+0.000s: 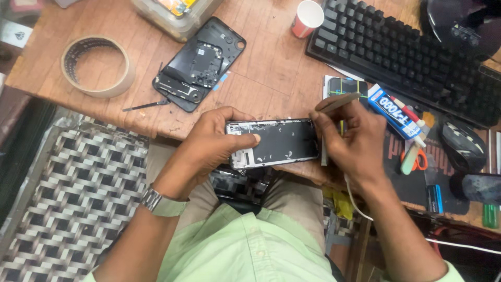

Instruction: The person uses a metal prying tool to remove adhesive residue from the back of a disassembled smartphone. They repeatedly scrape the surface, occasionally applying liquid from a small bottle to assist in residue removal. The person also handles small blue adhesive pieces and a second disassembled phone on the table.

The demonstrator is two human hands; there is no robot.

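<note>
A single head-worn camera looks almost straight down from close above the person's lap and the near edge of the wooden desk [271, 73], taking in the keyboard [402, 57] at upper right and patterned floor [78, 193] at left

- Worn wooden table [271, 68]
- Far left: tape roll [96, 65]
- Far centre: opened phone back [200, 62], plastic box [175, 15], paper cup [308, 18]
- Right: keyboard [402, 57], glue tube [399, 112], mouse [463, 146]
</note>
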